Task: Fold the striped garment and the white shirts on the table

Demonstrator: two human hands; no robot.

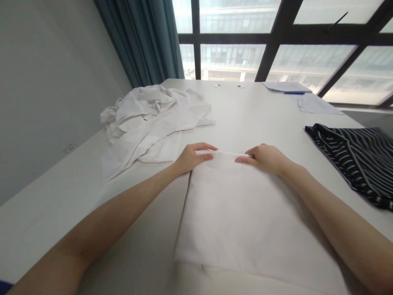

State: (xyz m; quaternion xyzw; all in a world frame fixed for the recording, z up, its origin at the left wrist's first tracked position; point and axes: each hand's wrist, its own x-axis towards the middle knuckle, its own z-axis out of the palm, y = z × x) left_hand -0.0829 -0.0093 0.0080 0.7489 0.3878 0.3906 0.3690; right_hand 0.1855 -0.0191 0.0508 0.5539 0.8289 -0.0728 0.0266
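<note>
A folded white cloth lies flat on the white table in front of me, its near edge running toward the bottom of the view. At its far left corner, my left hand pinches the edge between thumb and fingers. My right hand grips the same far edge a short way to the right, thumb on top. A narrow stretch of that edge shows between the two hands. Whether the cloth is a garment, I cannot tell.
Crumpled white cloth is heaped at the back left. To the right lies a black-and-white striped cloth. Papers and a blue pen rest at the far right of the table. A blue-green curtain and windows stand behind.
</note>
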